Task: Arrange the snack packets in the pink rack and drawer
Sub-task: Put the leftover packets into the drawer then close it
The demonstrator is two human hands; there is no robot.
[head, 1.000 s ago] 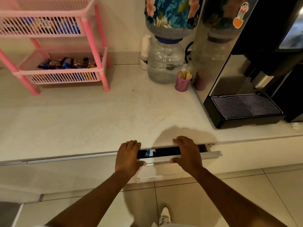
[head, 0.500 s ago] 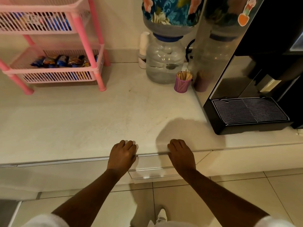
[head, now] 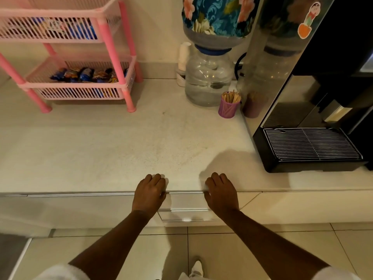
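The pink rack [head: 113, 57] stands at the far left of the worktop [head: 101, 150], back against the wall, with 2 of its tiers in view. Snack packets [head: 88, 74] lie in a row in the lower basket, and more blue packets [head: 80, 30] show through the slats of the upper one, so the rack part of the job looks done. Kept that far back, the rack leaves the front of the worktop free.

Nearer the middle, the left hand [head: 150, 194] rests over the front edge of the worktop, fingers lightly bent and lying on the top, holding nothing. Just below and between the 2 hands sits the drawer [head: 185, 201], its front flush with the cabinet line and no gap showing, so it reads as closed; nothing of its inside can be seen. The right hand [head: 221, 194] mirrors the left on the other side, fingers draped on the edge, also empty. Both hands are placed as for pressing a drawer front home, one at each end so it runs in straight. The racked packets lie well apart from both hands, up and to the left.

Further right stand a water bottle [head: 209, 77] on its dispenser, a purple cup of wooden sticks [head: 229, 107], and a black coffee machine [head: 312, 138] with a wire drip tray.
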